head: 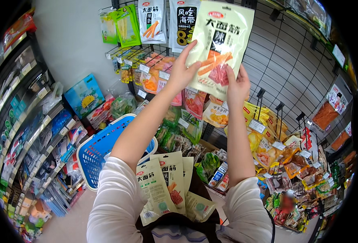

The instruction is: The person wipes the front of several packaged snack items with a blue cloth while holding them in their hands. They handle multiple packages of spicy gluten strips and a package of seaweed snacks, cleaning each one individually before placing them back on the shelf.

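Note:
A cream snack packet (pixel 217 45) with pictures of orange strips is held up in front of the wire grid rack. My left hand (pixel 183 68) grips its left edge, thumb on the front. At its lower right edge, my right hand (pixel 238 83) pinches it, thumb on the front. Several matching packets rest against my body below, among them one showing its printed back (pixel 156 191) and one showing its front (pixel 174 182). White and silver snack bags (pixel 152 22) hang beside the raised packet.
A blue and white shopping basket (pixel 103 145) stands at the left. Curved store shelves (pixel 30 121) with packaged goods line the far left. Hooks with price tags (pixel 257 125) stick out from the wire grid (pixel 282 57). Bagged snacks (pixel 291 206) fill bins at the lower right.

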Available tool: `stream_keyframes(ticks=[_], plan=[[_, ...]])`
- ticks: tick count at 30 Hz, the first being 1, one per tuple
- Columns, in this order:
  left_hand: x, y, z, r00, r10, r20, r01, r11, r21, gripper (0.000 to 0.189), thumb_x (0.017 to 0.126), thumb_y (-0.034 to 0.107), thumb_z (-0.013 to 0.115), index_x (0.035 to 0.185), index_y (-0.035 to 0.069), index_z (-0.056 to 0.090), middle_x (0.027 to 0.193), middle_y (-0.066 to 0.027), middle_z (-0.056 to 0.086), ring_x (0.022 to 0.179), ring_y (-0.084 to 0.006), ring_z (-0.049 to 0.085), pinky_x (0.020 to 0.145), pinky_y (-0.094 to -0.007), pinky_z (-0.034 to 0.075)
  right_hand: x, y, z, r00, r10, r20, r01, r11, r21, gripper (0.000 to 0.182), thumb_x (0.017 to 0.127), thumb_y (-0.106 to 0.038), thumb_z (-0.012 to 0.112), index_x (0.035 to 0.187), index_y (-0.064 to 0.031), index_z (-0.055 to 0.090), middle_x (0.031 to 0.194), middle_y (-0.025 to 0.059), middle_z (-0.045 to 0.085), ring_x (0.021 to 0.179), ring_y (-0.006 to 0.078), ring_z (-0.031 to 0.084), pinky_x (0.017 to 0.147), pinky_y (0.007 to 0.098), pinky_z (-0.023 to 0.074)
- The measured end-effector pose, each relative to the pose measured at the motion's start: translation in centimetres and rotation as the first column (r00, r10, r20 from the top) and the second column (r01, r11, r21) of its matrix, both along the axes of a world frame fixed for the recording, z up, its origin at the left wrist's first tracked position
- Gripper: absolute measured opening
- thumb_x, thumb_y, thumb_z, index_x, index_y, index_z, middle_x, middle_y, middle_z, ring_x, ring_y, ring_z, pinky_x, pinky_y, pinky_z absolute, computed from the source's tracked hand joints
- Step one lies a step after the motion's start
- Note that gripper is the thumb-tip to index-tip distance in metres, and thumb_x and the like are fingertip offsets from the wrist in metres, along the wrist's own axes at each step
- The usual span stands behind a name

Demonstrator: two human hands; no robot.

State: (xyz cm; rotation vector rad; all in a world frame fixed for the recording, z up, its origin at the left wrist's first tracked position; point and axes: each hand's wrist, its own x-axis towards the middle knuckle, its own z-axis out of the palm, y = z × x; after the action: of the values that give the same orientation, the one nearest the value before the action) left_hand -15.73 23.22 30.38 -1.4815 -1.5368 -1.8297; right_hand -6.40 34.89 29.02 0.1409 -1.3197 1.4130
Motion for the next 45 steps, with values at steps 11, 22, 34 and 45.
stream_keyframes(ticks=[11, 22, 34, 45], plan=[[-2.6, 1.7, 3.0, 0.983, 0.178, -0.042, -0.174, 0.982, 0.07, 0.046, 0.071, 0.002, 0.055, 0.116, 0.006, 0.043, 0.108, -0.0135, 0.051, 0.095, -0.017, 0.051, 0.081, -0.0245, 0.038, -3.5, 2.6, 4.2, 0.998, 0.058, 0.002, -0.058, 0.997, 0.058, 0.029, 0.075, -0.004, 0.056, 0.1, 0.0078, 0.048, 0.089, 0.0122, 0.058, 0.075, 0.0096, 0.055, 0.065, 0.0201, 0.0436], [-3.4, 2.2, 3.8, 0.996, 0.084, 0.035, -0.085, 0.996, 0.013, 0.047, 0.071, 0.007, 0.059, 0.115, 0.005, 0.043, 0.116, -0.0108, 0.045, 0.109, -0.0184, 0.04, 0.092, -0.0269, 0.028, -4.2, 3.8, 4.9, 0.999, 0.043, 0.033, -0.047, 0.994, 0.097, 0.029, 0.075, -0.005, 0.056, 0.1, 0.0083, 0.048, 0.085, 0.0127, 0.059, 0.07, 0.0094, 0.056, 0.06, 0.0195, 0.0436], [-5.5, 5.7, 4.2, 0.96, 0.279, -0.014, -0.279, 0.954, -0.108, 0.049, 0.069, 0.014, 0.059, 0.114, 0.006, 0.044, 0.103, -0.0177, 0.053, 0.094, -0.027, 0.052, 0.081, -0.0295, 0.039, -6.0, 6.9, 4.8, 0.991, -0.052, 0.121, 0.043, 0.996, 0.079, 0.029, 0.075, -0.004, 0.057, 0.099, 0.0074, 0.048, 0.084, 0.0113, 0.059, 0.068, 0.0102, 0.056, 0.058, 0.0211, 0.045], [-5.1, 6.5, 2.5, 0.833, 0.468, -0.295, -0.547, 0.778, -0.31, 0.058, 0.066, 0.027, 0.061, 0.118, 0.012, 0.04, 0.128, -0.0253, 0.018, 0.114, -0.0394, 0.029, 0.092, -0.0369, 0.03, -9.8, 14.9, 3.9, 0.884, -0.432, 0.178, 0.387, 0.891, 0.237, 0.032, 0.069, -0.012, 0.062, 0.093, 0.0072, 0.052, 0.081, 0.0133, 0.061, 0.07, 0.014, 0.058, 0.062, 0.0249, 0.0441]])
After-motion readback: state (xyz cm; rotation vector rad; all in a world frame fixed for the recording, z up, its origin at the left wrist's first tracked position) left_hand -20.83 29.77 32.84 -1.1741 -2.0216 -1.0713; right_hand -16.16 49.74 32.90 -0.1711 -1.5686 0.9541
